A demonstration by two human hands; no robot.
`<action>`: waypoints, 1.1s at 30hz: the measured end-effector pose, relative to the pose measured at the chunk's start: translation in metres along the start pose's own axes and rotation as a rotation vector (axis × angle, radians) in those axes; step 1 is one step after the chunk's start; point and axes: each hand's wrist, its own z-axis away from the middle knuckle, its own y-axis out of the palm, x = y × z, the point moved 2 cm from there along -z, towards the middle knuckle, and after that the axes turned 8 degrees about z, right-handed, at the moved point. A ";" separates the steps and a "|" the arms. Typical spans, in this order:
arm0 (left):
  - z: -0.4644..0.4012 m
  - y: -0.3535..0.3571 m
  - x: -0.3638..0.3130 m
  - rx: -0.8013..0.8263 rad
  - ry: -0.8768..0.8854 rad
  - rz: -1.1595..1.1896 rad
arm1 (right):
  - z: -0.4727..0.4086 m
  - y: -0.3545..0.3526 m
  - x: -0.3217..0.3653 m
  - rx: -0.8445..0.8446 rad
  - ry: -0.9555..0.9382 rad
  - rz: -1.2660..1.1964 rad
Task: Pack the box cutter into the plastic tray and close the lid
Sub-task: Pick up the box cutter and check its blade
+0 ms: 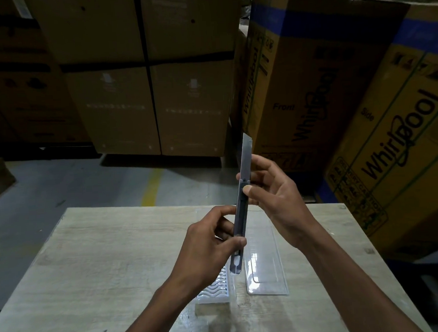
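Currently both hands pinch box cutter [242, 213] above plastic tray [266, 265]: left hand [212, 245] low, right hand [270, 191] at slider, blade [246, 155] extended. Next, likely: retract blade, lay cutter in tray.

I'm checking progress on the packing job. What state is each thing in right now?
box cutter: held upright above the table, blade extended.
blade: out, pointing up.
left hand: gripping the cutter's lower handle.
right hand: gripping the cutter near the slider.
plastic tray: open, empty where visible, on the table.
lid: open, lying flat beside the tray.
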 end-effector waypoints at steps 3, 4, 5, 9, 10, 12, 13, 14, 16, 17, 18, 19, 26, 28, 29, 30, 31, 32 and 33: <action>0.000 0.000 0.000 -0.001 0.001 0.006 | -0.001 0.000 0.000 0.000 0.000 0.008; 0.000 0.000 0.000 -0.002 0.001 0.006 | -0.001 -0.001 0.001 0.000 0.000 0.010; 0.000 0.000 -0.001 -0.002 0.001 0.006 | -0.002 -0.001 0.001 -0.001 -0.002 0.014; 0.001 0.000 -0.001 -0.001 0.004 0.009 | -0.003 -0.002 0.001 -0.006 -0.011 0.010; 0.001 0.000 -0.001 -0.002 0.005 0.007 | -0.003 -0.003 0.001 -0.006 -0.011 0.008; 0.001 0.000 -0.001 -0.005 0.007 0.008 | -0.004 -0.003 0.001 -0.005 -0.013 0.013; 0.001 -0.001 -0.001 -0.006 0.009 0.009 | -0.004 -0.002 0.001 -0.005 -0.013 0.018; 0.001 -0.001 -0.001 -0.006 0.010 0.010 | -0.004 -0.002 0.001 -0.004 -0.013 0.022; 0.001 -0.001 -0.002 -0.006 0.011 0.015 | -0.004 -0.002 0.001 -0.004 -0.011 0.027; 0.001 -0.001 -0.002 -0.006 0.011 0.015 | -0.005 -0.003 0.001 -0.003 -0.011 0.029; 0.001 -0.001 -0.002 -0.006 0.011 0.016 | -0.005 -0.003 0.001 -0.002 -0.011 0.030; 0.001 -0.001 -0.001 -0.007 0.011 0.018 | -0.005 -0.003 0.002 0.000 -0.011 0.033; 0.001 -0.002 -0.001 -0.009 0.016 0.022 | -0.003 -0.001 0.001 0.005 -0.018 0.043; 0.001 -0.002 -0.001 -0.010 0.017 0.024 | -0.002 0.000 0.000 0.010 -0.019 0.040; 0.001 -0.002 -0.001 -0.011 0.017 0.024 | -0.002 0.001 0.000 0.013 -0.021 0.041; 0.001 -0.003 -0.002 -0.012 0.017 0.022 | -0.001 0.002 -0.001 0.015 -0.022 0.041; 0.000 -0.003 -0.002 -0.013 0.016 0.019 | -0.001 0.003 -0.002 0.015 -0.023 0.042; 0.000 -0.003 -0.003 -0.014 0.015 0.017 | 0.000 0.003 -0.002 0.015 -0.024 0.041; 0.000 -0.003 -0.003 -0.015 0.015 0.017 | 0.000 0.004 -0.003 0.016 -0.024 0.041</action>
